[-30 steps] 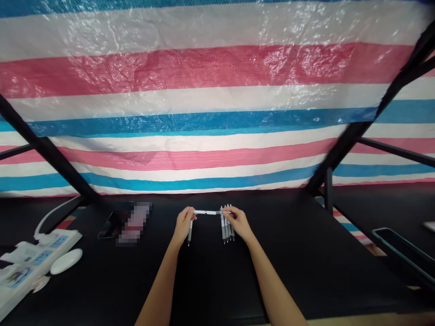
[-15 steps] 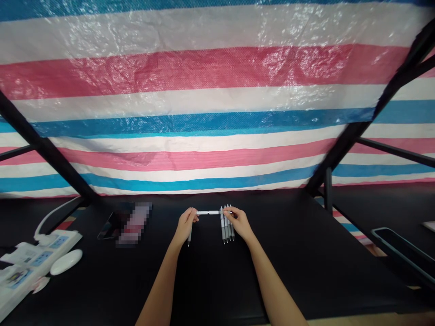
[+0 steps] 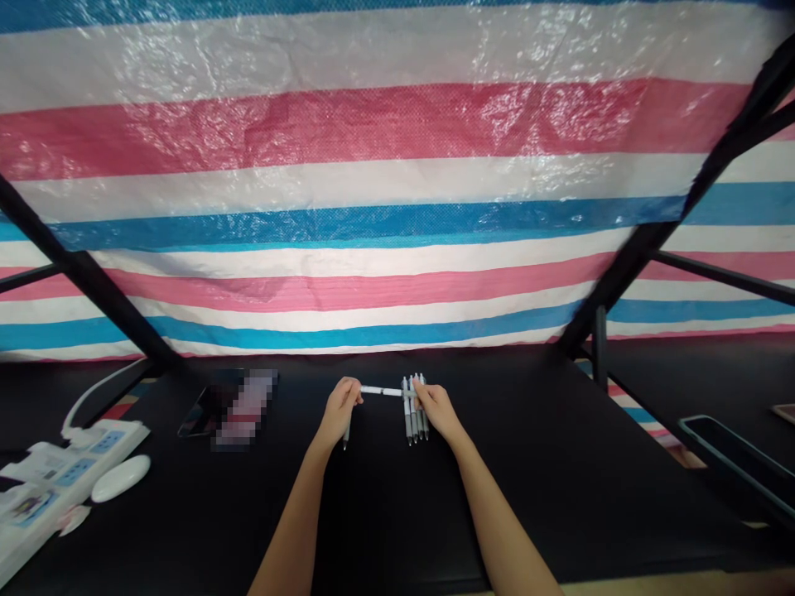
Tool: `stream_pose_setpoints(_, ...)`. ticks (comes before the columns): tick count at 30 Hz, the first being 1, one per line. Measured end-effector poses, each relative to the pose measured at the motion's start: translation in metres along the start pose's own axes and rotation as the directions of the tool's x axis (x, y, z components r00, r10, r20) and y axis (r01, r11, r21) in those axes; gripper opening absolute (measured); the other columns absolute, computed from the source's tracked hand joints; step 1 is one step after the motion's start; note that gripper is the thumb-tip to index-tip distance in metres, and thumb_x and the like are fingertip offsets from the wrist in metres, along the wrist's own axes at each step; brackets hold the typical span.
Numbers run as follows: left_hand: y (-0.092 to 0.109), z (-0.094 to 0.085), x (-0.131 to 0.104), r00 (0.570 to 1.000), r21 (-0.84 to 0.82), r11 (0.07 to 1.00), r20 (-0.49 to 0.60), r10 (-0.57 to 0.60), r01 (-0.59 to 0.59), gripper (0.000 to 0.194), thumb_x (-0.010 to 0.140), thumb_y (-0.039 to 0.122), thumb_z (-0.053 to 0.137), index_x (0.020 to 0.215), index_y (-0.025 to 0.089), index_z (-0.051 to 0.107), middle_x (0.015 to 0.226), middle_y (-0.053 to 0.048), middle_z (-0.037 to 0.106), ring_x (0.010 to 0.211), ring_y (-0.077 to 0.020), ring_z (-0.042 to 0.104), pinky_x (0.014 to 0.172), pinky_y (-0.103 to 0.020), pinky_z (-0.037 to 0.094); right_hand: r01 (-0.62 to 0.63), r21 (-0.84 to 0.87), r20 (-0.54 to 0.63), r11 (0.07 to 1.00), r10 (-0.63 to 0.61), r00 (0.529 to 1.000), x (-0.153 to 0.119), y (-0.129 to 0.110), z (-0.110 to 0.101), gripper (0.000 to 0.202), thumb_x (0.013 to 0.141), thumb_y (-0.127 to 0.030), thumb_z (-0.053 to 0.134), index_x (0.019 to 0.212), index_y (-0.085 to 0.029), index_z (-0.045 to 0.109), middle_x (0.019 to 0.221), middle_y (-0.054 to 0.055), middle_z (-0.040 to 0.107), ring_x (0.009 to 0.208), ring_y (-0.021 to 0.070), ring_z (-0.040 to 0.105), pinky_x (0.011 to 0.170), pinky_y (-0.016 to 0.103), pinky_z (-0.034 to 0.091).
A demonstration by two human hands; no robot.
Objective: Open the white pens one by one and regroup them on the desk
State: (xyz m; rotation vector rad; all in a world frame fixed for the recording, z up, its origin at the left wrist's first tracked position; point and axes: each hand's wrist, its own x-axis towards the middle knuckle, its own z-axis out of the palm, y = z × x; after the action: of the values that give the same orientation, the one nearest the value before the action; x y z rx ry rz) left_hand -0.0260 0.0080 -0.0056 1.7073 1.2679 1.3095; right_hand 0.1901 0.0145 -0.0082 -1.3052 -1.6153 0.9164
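Between my hands a white pen (image 3: 382,391) lies crosswise, its right end a little nearer to me than its left. My left hand (image 3: 341,406) pinches the left end. The tip of a second pen (image 3: 346,440) pokes out below that hand; its upper part is hidden. With fingers closed, my right hand (image 3: 434,406) grips the right end of the crosswise pen, which passes over a row of white-and-grey pens (image 3: 414,418). Several of these lie side by side, tips toward me, right beside the right fingers.
On the black table (image 3: 385,513), a dark phone-like thing (image 3: 211,406) lies left beside a blurred-out patch. A white power strip (image 3: 74,468) with plugs and a white oval object (image 3: 121,478) sit farther left. Black frame bars rise either side; another phone (image 3: 739,463) is at right.
My right hand has shifted slightly toward me, and the right end of the crosswise pen has dropped with it, so the pen slants a little. My left hand is nearly still.
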Motion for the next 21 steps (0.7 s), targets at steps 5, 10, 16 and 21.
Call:
stream_pose_setpoints(5, -0.0006, 0.0004, -0.0005, 1.000, 0.000, 1.000, -0.020, -0.022, 0.022, 0.038, 0.087, 0.040, 0.039, 0.059, 0.017, 0.049, 0.077, -0.002, 0.048, 0.064, -0.0117, 0.049, 0.062, -0.025, 0.042, 0.026, 0.091, -0.015, 0.995, -0.024, 1.000, 0.0008, 0.0014, 0.0015, 0.047, 0.082, -0.055, 0.042, 0.078, -0.015, 0.066, 0.049, -0.004, 0.040, 0.047, 0.0113, 0.039, 0.049, 0.023, 0.030)
stream_pose_setpoints(10, -0.0038, -0.0007, -0.0001, 0.998, 0.001, 0.999, -0.060, -0.033, 0.033, 0.040, 0.087, 0.042, 0.038, 0.058, 0.017, 0.051, 0.081, -0.003, 0.049, 0.064, -0.0114, 0.051, 0.062, -0.025, 0.042, 0.066, 0.324, 0.000, 0.944, -0.069, 0.998, 0.0010, 0.0005, 0.0002, 0.039, 0.067, -0.040, 0.067, 0.099, -0.021, 0.054, 0.063, -0.006, 0.044, 0.051, 0.0090, 0.040, 0.052, 0.022, 0.035)
stream_pose_setpoints(16, -0.0042, -0.0014, 0.0006, 0.996, -0.022, 0.999, -0.076, -0.050, 0.049, 0.041, 0.086, 0.044, 0.040, 0.057, 0.016, 0.051, 0.083, -0.003, 0.050, 0.063, -0.0105, 0.051, 0.062, -0.025, 0.043, 0.059, 0.329, 0.035, 0.942, -0.075, 0.997, 0.0028, 0.0006, -0.0026, 0.025, 0.067, -0.040, 0.066, 0.077, -0.019, 0.057, 0.068, -0.001, 0.054, 0.056, 0.0113, 0.047, 0.054, 0.024, 0.037)
stream_pose_setpoints(21, -0.0017, -0.0013, 0.0006, 0.996, -0.030, 0.998, -0.067, -0.055, 0.053, 0.040, 0.085, 0.044, 0.040, 0.059, 0.016, 0.052, 0.084, -0.003, 0.049, 0.063, -0.0100, 0.051, 0.061, -0.024, 0.044, 0.035, 0.243, 0.036, 0.969, -0.045, 0.998, 0.0030, 0.0047, -0.0022, 0.034, 0.073, -0.050, 0.059, 0.067, -0.017, 0.059, 0.057, -0.001, 0.053, 0.051, 0.0108, 0.044, 0.050, 0.023, 0.033)
